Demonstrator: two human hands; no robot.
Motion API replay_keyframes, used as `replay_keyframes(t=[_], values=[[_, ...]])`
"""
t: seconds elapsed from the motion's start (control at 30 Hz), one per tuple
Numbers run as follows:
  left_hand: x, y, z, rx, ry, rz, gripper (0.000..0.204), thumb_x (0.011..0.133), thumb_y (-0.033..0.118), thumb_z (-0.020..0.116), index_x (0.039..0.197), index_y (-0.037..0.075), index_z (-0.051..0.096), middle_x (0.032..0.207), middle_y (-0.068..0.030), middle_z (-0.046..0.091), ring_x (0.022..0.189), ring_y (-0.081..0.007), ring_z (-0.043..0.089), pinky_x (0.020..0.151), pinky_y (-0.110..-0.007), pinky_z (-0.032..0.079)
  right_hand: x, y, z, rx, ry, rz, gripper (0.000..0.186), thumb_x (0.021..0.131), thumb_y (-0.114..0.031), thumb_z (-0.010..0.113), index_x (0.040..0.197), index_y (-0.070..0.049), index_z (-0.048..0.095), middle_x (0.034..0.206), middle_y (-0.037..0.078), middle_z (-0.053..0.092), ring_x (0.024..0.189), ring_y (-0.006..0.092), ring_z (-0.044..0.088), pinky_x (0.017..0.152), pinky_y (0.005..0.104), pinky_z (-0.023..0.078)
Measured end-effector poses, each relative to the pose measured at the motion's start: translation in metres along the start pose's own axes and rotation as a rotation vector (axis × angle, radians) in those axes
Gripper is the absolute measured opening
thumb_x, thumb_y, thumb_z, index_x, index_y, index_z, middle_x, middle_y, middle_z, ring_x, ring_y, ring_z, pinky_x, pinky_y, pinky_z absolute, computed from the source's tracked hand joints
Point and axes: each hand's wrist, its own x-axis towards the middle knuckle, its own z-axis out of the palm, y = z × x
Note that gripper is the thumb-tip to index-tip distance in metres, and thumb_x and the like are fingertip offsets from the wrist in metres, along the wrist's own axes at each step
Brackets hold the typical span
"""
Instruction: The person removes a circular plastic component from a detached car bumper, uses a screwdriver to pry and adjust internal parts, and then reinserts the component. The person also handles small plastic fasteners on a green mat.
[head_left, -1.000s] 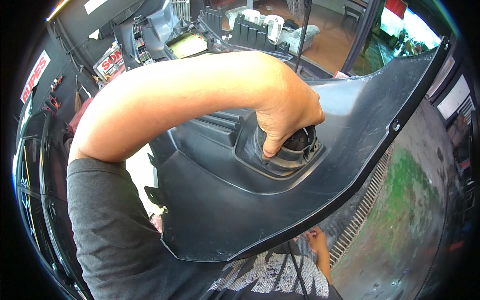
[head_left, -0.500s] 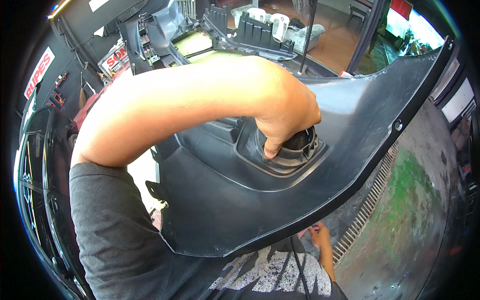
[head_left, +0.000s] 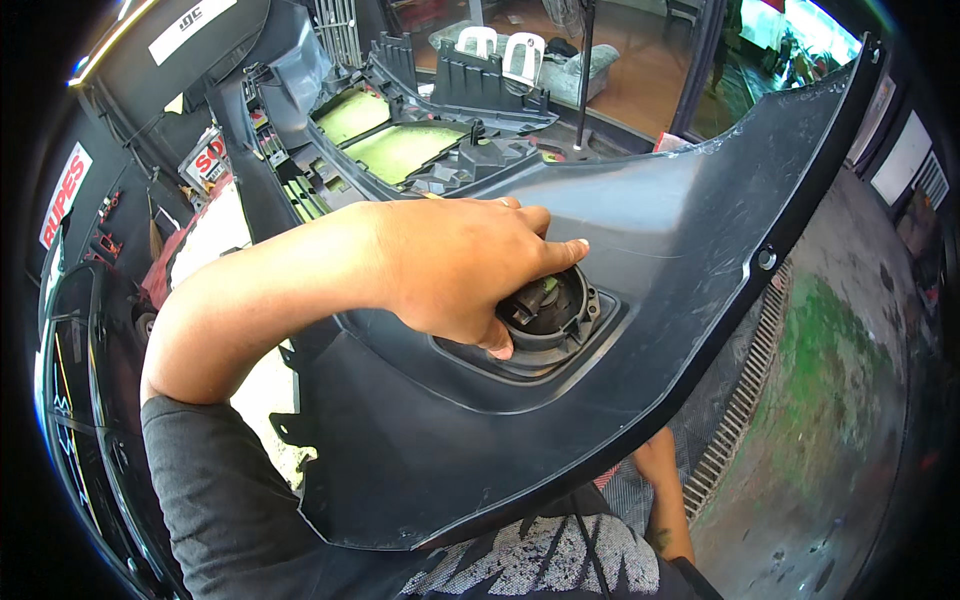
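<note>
A large curved black plastic panel spans the middle of the view, with a round black housing in a recessed seat. My left hand reaches across the panel onto this housing, palm down, with its fingers spread and the thumb touching the housing's near side. The index finger stretches out over the far rim. My right hand is low on the right, beside the panel's lower edge, with its fingers hidden behind the panel.
Behind lie further black plastic parts with pale green panels. A dark car stands at left. A drain grate runs along the green-stained floor at right. A sofa and white chairs show through glass at the top.
My left hand has shifted left, its fingers now more spread on the housing. The panel has moved slightly left. My right hand has risen and its fingers have gone behind the panel.
</note>
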Motion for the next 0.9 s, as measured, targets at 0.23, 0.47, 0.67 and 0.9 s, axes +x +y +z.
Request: replay_keyframes(t=[0.23, 0.47, 0.67, 0.9], values=[[0.001, -0.004, -0.008, -0.097, 0.034, -0.019, 0.091, 0.073, 0.019, 0.089, 0.150, 0.002, 0.045, 0.128, -0.0213, 0.056, 0.120, -0.0420, 0.057, 0.101, -0.048, 0.048, 0.020, -0.051, -0.002, 0.005, 0.006, -0.145, 0.035, 0.093, -0.011, 0.070, 0.126, 0.001, 0.065, 0.106, 0.014, 0.074, 0.097, 0.0220, 0.072, 0.085, 0.0344, 0.055], [0.007, -0.010, -0.016, -0.169, -0.075, -0.059, 0.091, 0.071, 0.017, 0.090, 0.149, 0.001, 0.046, 0.128, -0.0216, 0.055, 0.119, -0.0434, 0.057, 0.099, -0.047, 0.049, 0.049, -0.085, -0.027, 0.123, 0.090, -0.178, 0.028, 0.090, -0.008, 0.071, 0.116, 0.001, 0.069, 0.104, 0.014, 0.075, 0.098, 0.0226, 0.072, 0.089, 0.0347, 0.054], [0.007, -0.006, -0.011, -0.103, -0.064, -0.035, 0.094, 0.071, 0.014, 0.089, 0.152, 0.003, 0.043, 0.129, -0.0212, 0.053, 0.117, -0.0427, 0.058, 0.096, -0.047, 0.052, 0.093, -0.096, -0.089, 0.201, 0.271, -0.173, 0.030, 0.098, -0.013, 0.065, 0.124, 0.002, 0.066, 0.124, 0.010, 0.069, 0.116, 0.0208, 0.064, 0.100, 0.0347, 0.049], [0.000, -0.003, -0.009, -0.087, 0.009, -0.006, 0.101, 0.071, 0.021, 0.090, 0.156, 0.005, 0.038, 0.130, -0.0199, 0.052, 0.111, -0.0396, 0.058, 0.092, -0.046, 0.054, 0.206, -0.237, -0.190, 0.477, 0.767, -0.842, 0.057, 0.111, -0.033, 0.038, 0.145, 0.013, 0.043, 0.146, 0.020, 0.050, 0.138, 0.0269, 0.045, 0.120, 0.0413, 0.031]])
